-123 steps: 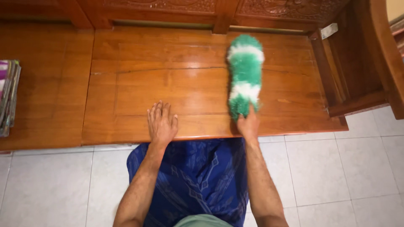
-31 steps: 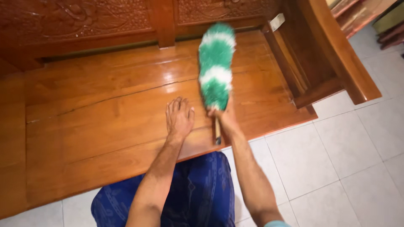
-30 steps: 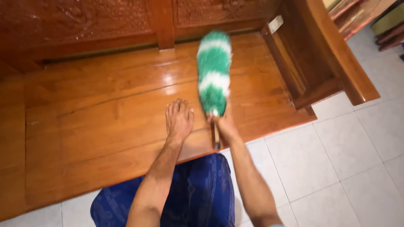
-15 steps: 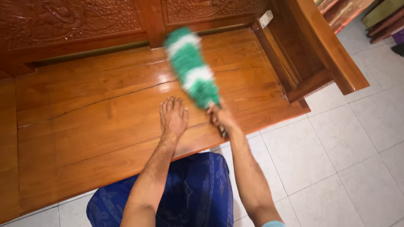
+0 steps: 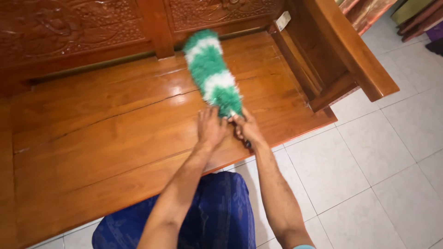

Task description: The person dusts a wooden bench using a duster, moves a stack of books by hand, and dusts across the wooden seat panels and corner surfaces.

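while the right hand (image 5: 247, 130) grips a fluffy green-and-white duster (image 5: 213, 74), left hand (image 5: 210, 128) fingers touch its base.

Right hand (image 5: 247, 130): closed round the handle of a green-and-white fluffy duster (image 5: 212, 74), near the bench's front edge.
Duster: head slants up-left across the wooden bench seat (image 5: 106, 133), tip near the carved backrest (image 5: 78, 27).
Left hand (image 5: 210, 127): palm down, just beside the right, fingertips at the duster's base.
Foreground: blue patterned cloth (image 5: 217, 216) over white tiled floor (image 5: 369, 170).
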